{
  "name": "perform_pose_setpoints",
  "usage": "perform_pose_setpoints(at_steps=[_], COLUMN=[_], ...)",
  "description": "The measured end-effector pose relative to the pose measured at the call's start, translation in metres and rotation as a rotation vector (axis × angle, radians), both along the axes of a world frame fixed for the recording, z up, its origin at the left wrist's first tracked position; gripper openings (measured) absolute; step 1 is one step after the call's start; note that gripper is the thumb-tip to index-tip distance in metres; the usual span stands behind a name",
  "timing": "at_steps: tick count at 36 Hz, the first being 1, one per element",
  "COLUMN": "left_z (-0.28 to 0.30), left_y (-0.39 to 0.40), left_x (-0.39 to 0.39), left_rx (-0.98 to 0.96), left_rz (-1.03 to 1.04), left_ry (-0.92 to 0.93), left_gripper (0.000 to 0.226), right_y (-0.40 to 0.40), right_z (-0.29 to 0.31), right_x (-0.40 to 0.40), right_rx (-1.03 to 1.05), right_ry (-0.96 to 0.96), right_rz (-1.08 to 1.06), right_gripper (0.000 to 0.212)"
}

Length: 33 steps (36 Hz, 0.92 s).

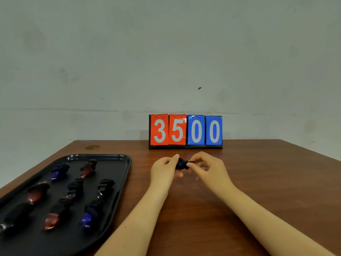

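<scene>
You had one readable sign at the frame's centre: the flip scoreboard (185,131) showed 3 and 5 on red cards, 0 and 0 on blue.

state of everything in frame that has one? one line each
left hand: pinches one end of the small dark item
right hand: pinches the other end
small dark item: held between both hands
tray: flat on the table, loaded
wrapped pieces: lying apart in the tray
scoreboard: upright, reads 35 00
</scene>
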<state>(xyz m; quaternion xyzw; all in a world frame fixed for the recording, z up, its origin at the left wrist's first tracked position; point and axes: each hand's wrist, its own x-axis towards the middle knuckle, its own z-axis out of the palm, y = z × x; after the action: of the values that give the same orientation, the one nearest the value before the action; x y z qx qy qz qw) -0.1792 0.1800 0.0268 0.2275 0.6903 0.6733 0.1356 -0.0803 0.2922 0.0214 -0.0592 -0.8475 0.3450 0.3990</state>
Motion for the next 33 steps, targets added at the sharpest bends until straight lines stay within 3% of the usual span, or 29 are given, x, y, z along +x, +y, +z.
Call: perform_pose_setpoints(at_steps=[3,9,19,23,30,33], left_z=[-0.001,0.001,0.002,0.003,0.004,0.004], left_y=[-0.001,0.000,-0.003,-0.005,-0.010,-0.010], left_x=[0.003,0.010,0.007,0.006,0.006,0.008], left_rx=[-0.047,-0.030,-0.047,-0.051,0.037,0.137], left_rz=[-0.031,-0.169,-0.224,-0.248,-0.351,-0.400], left_ry=[0.129,-0.004,-0.005,-0.023,-0.070,-0.129], left_gripper=[0.016,0.011,0.010,0.010,0.017,0.020], right_y=[0.000,0.004,0.006,0.005,0.001,0.002], right_z=[0.002,0.002,0.000,0.001,0.009,0.011], right_x=[0.000,0.001,0.004,0.005,0.004,0.005], right_rx=[-0.086,-0.143,0.102,0.098,-0.368,-0.644], right_ry=[-0.026,-0.016,0.015,0.007,-0.033,-0.116], right_rz=[0.015,-0.004,-0.021,-0.030,0.145,0.295], right_gripper=[0.014,0.014,0.020,0.025,0.008,0.022])
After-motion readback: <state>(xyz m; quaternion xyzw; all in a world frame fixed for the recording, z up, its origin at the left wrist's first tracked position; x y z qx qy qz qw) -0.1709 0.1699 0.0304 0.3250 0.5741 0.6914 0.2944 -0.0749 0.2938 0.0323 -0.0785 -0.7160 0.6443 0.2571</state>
